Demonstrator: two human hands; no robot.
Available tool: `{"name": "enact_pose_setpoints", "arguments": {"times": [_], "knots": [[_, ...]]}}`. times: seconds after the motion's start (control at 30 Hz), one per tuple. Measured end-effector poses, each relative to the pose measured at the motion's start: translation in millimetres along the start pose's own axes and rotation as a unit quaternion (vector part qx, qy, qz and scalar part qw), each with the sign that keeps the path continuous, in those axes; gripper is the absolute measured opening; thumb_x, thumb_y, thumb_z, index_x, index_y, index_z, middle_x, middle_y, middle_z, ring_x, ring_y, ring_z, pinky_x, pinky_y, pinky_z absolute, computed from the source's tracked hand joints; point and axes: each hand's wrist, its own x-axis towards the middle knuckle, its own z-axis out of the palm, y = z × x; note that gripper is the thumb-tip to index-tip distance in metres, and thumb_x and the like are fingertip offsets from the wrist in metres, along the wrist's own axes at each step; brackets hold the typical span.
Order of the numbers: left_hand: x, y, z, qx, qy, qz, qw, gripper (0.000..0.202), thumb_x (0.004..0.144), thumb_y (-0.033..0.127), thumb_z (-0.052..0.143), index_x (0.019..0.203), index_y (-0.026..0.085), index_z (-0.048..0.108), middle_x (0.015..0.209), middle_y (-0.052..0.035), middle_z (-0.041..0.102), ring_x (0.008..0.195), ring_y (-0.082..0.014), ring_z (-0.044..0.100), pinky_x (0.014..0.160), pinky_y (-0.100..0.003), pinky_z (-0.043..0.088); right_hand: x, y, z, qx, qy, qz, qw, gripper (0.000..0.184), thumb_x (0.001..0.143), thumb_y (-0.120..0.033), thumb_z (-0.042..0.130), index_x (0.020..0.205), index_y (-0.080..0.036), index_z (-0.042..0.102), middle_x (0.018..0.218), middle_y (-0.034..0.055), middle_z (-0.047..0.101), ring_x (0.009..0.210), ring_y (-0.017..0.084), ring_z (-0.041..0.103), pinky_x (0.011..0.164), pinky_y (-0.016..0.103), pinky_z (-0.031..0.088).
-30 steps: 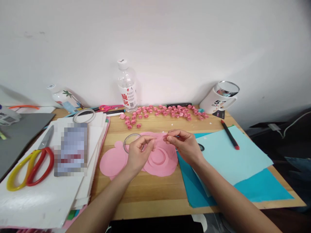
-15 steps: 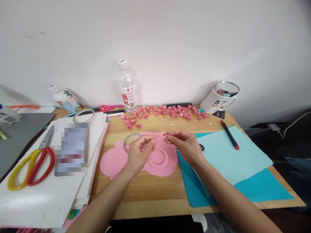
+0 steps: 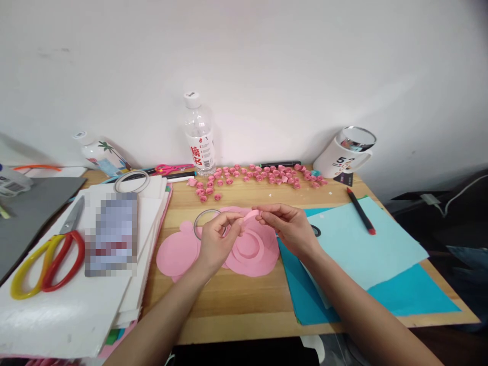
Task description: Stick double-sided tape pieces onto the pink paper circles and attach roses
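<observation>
A thin curved strip of pink paper (image 3: 250,215) spans the gap between my two hands above the table. My left hand (image 3: 221,238) pinches one end between thumb and fingers. At the other end, my right hand (image 3: 292,229) grips it with fingertips and thumb. Below them lies a wavy-edged pink paper piece (image 3: 267,256) with ring shapes at its middle. A pink paper circle (image 3: 176,254) is left of my left wrist. Behind that hand a roll of clear tape (image 3: 195,226) is partly hidden.
Several rolled pink paper roses (image 3: 272,175) spread along the wall. A bottle (image 3: 200,137) and a mug (image 3: 341,155) stand behind. Scissors (image 3: 63,256) and a blurred-out flat object (image 3: 114,234) lie on white paper left. Light blue sheets (image 3: 366,249) and a marker (image 3: 360,211) lie right.
My right hand has turned slightly, its fingertips shifting a little left. The pink strip now shows its broad face between my hands, where before it was barely visible.
</observation>
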Motion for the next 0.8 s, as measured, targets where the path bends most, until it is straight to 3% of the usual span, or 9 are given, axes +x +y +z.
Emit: {"name": "enact_pose_setpoints", "arguments": {"times": [0.2, 0.47, 0.8], "knots": [[0.0, -1.8, 0.1, -0.014, -0.007, -0.006, 1.000, 0.009, 0.077, 0.018, 0.060, 0.069, 0.016, 0.064, 0.056, 0.0006, 0.060, 0.055, -0.0112, 0.055, 0.058, -0.024, 0.047, 0.2, 0.0, 0.4, 0.005, 0.003, -0.014, 1.000, 0.017, 0.063, -0.030, 0.078, 0.075, -0.019, 0.072, 0.083, 0.0054, 0.073, 0.067, 0.014, 0.065, 0.069, 0.030, 0.054], [-0.4, -1.4, 0.8, -0.011, -0.014, -0.020, 1.000, 0.006, 0.075, 0.019, 0.061, 0.071, 0.016, 0.065, 0.056, 0.0006, 0.061, 0.054, -0.0113, 0.056, 0.057, -0.023, 0.048, -0.4, -3.1, 0.5, -0.006, -0.006, -0.030, 1.000, 0.017, 0.060, -0.029, 0.080, 0.067, -0.019, 0.068, 0.063, 0.0003, 0.067, 0.058, 0.012, 0.060, 0.060, 0.027, 0.051], [0.4, -1.2, -0.7, -0.012, -0.007, -0.024, 1.000, 0.010, 0.075, 0.019, 0.060, 0.066, 0.016, 0.064, 0.057, 0.0005, 0.061, 0.056, -0.0111, 0.056, 0.061, -0.024, 0.047, 0.0, -1.0, 0.4, 0.012, -0.002, 0.008, 1.000, 0.025, 0.064, -0.032, 0.077, 0.086, -0.021, 0.073, 0.085, 0.0054, 0.074, 0.074, 0.016, 0.068, 0.077, 0.031, 0.054]]}}
